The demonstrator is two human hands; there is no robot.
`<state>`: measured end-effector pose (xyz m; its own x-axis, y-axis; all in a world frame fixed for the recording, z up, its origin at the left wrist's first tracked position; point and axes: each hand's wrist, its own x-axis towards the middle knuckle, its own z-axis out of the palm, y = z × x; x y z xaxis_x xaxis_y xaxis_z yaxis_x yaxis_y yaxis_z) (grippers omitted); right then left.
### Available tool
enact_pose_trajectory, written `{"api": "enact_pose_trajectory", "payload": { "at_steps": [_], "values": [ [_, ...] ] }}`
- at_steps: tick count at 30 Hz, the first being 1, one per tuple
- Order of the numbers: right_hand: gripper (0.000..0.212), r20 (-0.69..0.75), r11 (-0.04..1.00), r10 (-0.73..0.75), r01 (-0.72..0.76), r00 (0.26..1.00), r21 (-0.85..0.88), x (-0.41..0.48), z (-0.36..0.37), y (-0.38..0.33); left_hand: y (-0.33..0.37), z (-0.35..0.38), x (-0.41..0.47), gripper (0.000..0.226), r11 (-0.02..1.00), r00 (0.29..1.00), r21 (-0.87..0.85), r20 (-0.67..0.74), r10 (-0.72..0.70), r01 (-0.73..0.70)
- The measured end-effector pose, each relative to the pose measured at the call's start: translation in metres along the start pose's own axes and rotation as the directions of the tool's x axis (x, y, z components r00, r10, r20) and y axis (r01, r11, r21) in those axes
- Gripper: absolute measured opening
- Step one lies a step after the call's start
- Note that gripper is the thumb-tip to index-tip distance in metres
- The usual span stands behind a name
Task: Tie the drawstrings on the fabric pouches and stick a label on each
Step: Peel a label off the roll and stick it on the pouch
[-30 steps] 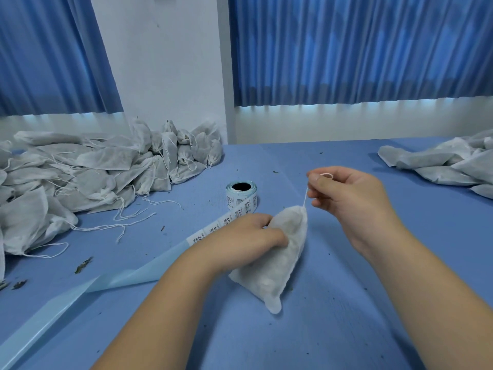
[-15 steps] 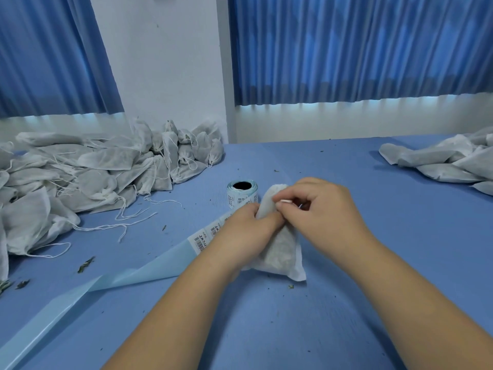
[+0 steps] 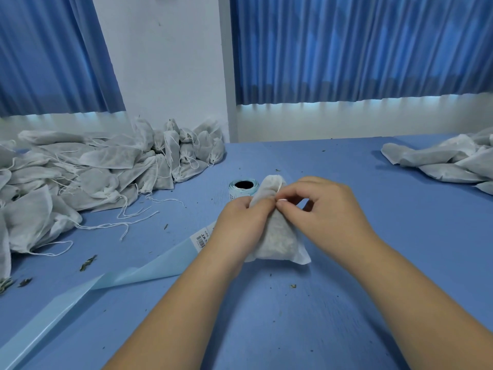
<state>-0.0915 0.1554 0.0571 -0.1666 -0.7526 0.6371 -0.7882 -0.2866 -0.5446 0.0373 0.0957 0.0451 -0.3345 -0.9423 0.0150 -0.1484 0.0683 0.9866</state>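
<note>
L/R hands (image 3: 241,222) (image 3: 328,212) still grip pouch (image 3: 277,236) (upright).

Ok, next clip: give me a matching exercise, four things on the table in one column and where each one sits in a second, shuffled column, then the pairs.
Things
1. held pouch
2. label roll
3. heap of filled pouches
4. flat pouches

Places
A. at the far right of the table
B. the left hand grips it while the right hand pinches its drawstring
C. piled on the left, reaching back to the wall
D. just behind the held pouch

Pairs: 1-B, 2-D, 3-C, 4-A
</note>
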Motion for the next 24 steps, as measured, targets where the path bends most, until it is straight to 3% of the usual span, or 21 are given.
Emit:
{"api": "enact_pose_trajectory", "payload": {
  "at_steps": [6, 9, 12, 16, 20, 22, 24],
  "values": [
    [0.02, 0.047, 0.999, 0.009, -0.011, 0.999, 0.035, -0.003, 0.002, -0.005, 0.003, -0.005, 0.001, 0.04, 0.992, 0.998, -0.121, 0.065, -0.018, 0.026],
    [0.027, 0.062, 0.975, 0.091, -0.102, 0.994, 0.199, -0.001, 0.001, -0.011, 0.005, -0.008, 0.0, 0.042, 0.984, 0.994, -0.176, 0.1, 0.039, -0.02],
    [0.03, 0.166, 0.885, 0.185, -0.237, 0.969, 0.4, 0.002, -0.005, -0.016, 0.004, -0.014, 0.002, 0.029, 0.975, 0.984, -0.217, 0.155, 0.082, -0.047],
    [0.031, 0.324, 0.845, 0.211, -0.339, 0.922, 0.414, 0.003, -0.009, -0.015, 0.007, -0.021, -0.002, 0.021, 0.977, 0.977, -0.207, 0.194, 0.092, -0.051],
    [0.029, 0.385, 0.679, 0.263, -0.453, 0.885, 0.577, 0.004, -0.011, -0.014, 0.01, -0.029, -0.008, 0.019, 0.982, 0.971, -0.188, 0.236, 0.045, 0.0],
    [0.025, 0.389, 0.617, 0.27, -0.468, 0.881, 0.633, 0.004, -0.011, -0.012, 0.012, -0.034, -0.012, 0.021, 0.984, 0.98, -0.178, 0.198, 0.007, 0.029],
    [0.023, 0.368, 0.584, 0.288, -0.467, 0.884, 0.664, 0.004, -0.011, -0.01, 0.014, -0.042, -0.015, 0.027, 0.98, 0.996, -0.189, 0.072, -0.056, 0.068]
  ]
}}
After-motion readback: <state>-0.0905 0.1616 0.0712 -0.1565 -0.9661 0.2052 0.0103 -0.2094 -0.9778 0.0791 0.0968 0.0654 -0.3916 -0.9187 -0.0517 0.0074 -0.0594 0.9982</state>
